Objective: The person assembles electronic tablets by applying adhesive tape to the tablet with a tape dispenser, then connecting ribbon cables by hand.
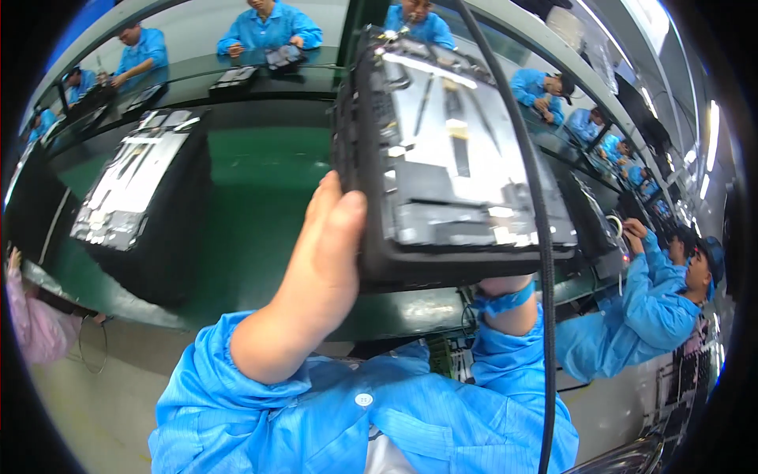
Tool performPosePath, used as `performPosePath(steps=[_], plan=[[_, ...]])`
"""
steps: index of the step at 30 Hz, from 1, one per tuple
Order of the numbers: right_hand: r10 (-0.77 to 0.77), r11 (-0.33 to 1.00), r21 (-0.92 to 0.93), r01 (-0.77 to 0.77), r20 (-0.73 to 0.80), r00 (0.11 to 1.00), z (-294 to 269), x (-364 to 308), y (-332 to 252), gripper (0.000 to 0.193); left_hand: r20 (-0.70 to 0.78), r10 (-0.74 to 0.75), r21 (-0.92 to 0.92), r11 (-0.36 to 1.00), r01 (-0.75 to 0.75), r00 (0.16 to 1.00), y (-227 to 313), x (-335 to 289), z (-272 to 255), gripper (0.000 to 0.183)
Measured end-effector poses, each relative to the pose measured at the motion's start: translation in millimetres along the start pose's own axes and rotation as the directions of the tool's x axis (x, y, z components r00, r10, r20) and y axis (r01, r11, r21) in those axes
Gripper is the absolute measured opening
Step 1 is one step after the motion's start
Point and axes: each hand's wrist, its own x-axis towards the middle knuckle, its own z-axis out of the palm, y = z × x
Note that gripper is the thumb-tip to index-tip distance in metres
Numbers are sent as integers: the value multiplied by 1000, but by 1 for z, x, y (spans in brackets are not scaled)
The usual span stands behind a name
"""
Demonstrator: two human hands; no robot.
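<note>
In front of me is a thick stack of black trays (466, 265), tilted and raised over the green table. On its top lies an opened flat electronic device (430, 170), with shiny silver panels, dark strips and a small yellowish patch. My left hand (335, 229) presses against the stack's left side, thumb toward me, its other fingers partly hidden. My right hand (505, 286) goes under the near right edge of the stack; its fingers are hidden, and a blue band (505, 302) circles that wrist. A black cable (539, 213) crosses in front of the stack.
Another tall black stack (170, 229) with a similar device on top stands left on the green table (253, 178). A dark stack (35, 201) is farther left. Several people in blue work across the table; one co-worker (639, 308) sits close on the right, handling a white cable.
</note>
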Motion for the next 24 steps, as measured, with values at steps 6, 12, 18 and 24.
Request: performPosePath(steps=[6,12,18,24], plan=[[45,979,192,-72,142,989,112,-7,77,71,-232,56,-271,955,-120,971,-20,-68,-77,36],[122,806,550,-216,202,972,157,-6,118,75,-385,-168,-128,984,127,908,-55,-132,-112,53],[-38,998,62,30,133,990,168,-18,79,85,-70,-306,-270,922,278,949,-70,-163,-152,79],[-184,945,-324,35,-441,878,104,-21,49,53,-209,-426,-31,903,429,880,-23,-129,-129,99]])
